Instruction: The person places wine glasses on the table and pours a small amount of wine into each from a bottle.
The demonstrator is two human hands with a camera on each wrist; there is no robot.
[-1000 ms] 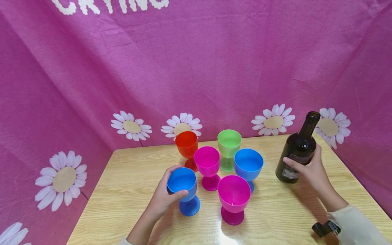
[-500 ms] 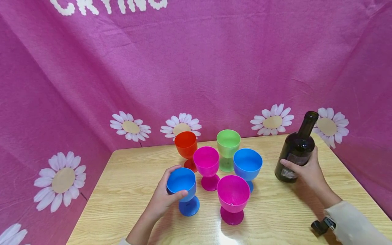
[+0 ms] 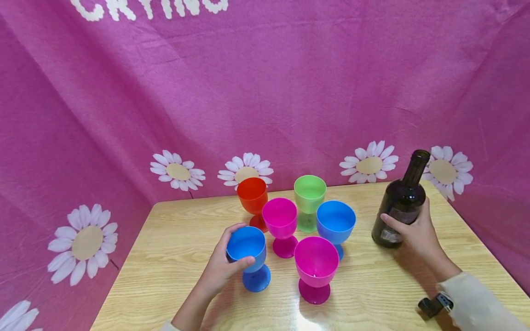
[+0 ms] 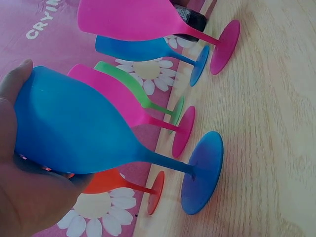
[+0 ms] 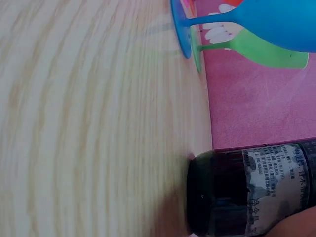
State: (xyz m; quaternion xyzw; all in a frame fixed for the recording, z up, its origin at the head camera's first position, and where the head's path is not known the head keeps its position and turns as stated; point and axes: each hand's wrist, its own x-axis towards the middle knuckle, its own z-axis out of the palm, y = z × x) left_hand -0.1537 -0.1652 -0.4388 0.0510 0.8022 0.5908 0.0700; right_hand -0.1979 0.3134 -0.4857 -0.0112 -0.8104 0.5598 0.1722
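Note:
My left hand [image 3: 216, 269] holds a blue goblet [image 3: 256, 258] by its bowl, thumb on the near side and fingers round the far side. In the left wrist view this goblet's round foot [image 4: 202, 173] is right at the wooden table. At the right, my right hand [image 3: 420, 232] grips the lower body of a dark glass bottle [image 3: 407, 195]. The bottle is uncorked and leans slightly right in the head view. Its label [image 5: 276, 177] shows in the right wrist view, where its base is close to the tabletop.
Beside the held goblet stand two pink goblets [image 3: 281, 220] [image 3: 315, 266], a red goblet [image 3: 252, 197], a green goblet [image 3: 309, 195] and a second blue goblet [image 3: 336, 223]. A pink cloth [image 3: 265, 92] with daisies hangs behind the wooden table [image 3: 165, 257]. A black device [image 3: 434, 304] sits at the right sleeve.
My right hand and the bottle have shifted very slightly left since a second ago. The left hand stays on the blue goblet, and the other goblets have not moved.

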